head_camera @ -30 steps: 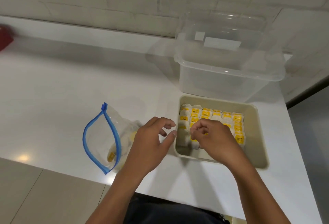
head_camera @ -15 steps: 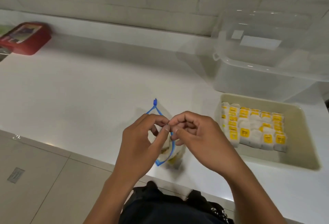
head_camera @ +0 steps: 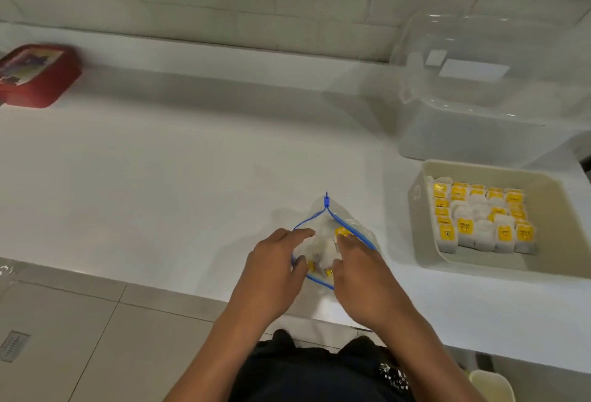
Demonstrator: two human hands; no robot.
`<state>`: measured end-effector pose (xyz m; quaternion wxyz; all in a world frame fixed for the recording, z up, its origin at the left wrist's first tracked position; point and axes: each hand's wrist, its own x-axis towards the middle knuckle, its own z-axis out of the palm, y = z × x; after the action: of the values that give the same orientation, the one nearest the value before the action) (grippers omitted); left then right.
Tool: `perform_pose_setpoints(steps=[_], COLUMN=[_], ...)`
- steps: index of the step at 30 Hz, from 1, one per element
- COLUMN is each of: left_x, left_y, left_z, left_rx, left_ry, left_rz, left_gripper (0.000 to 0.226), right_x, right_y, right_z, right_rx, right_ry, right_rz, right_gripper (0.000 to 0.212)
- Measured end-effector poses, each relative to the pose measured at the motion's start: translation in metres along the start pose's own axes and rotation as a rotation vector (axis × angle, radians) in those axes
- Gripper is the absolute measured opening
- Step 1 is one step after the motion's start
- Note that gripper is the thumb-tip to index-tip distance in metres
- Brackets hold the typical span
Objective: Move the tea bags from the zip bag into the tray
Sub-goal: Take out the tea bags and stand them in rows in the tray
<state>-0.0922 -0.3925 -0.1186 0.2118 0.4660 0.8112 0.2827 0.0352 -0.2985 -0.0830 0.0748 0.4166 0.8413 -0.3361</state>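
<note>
Both hands are at the mouth of the zip bag, which lies on the table left of the tray. The left hand and right hand rest on it with fingers relaxed. Tea bags fill the tray.

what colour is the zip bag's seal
Blue, on the clear zip bag; seen in the head view.
</note>
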Motion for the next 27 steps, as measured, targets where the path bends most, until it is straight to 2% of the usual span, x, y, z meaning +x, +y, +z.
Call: perform_pose_setpoints(steps=[4,11,15,17,19,22,27], left_x=[0.002,0.004,0.002,0.002,0.003,0.005,0.007], left_y=[0.004,0.004,0.000,-0.003,-0.003,-0.003,0.001], left_z=[-0.001,0.000,0.000,-0.001,-0.001,-0.004,-0.006], left_rx=[0.006,0.029,0.057,0.066,0.090,0.151,0.246], left_ry=[-0.009,-0.068,-0.102,-0.100,-0.086,-0.030,-0.026], left_rz=[0.070,0.134,0.120,0.107,0.096,0.074,0.065], left_gripper=[0.051,0.064,0.065,0.064,0.061,0.056,0.054], right_x=[0.021,0.051,0.059,0.061,0.060,0.052,0.032], right_y=[0.010,0.013,0.011,0.012,0.015,0.012,0.003], right_z=[0.009,0.046,0.052,0.054,0.052,0.044,0.030], right_rx=[-0.086,-0.264,-0.329,-0.324,-0.243,0.020,0.293], right_ry=[0.077,0.168,0.286,0.309,0.295,0.277,0.226], right_rz=[0.112,0.110,0.108,0.113,0.109,0.081,-0.027], right_gripper=[0.019,0.033,0.009,0.009,0.015,0.017,0.010])
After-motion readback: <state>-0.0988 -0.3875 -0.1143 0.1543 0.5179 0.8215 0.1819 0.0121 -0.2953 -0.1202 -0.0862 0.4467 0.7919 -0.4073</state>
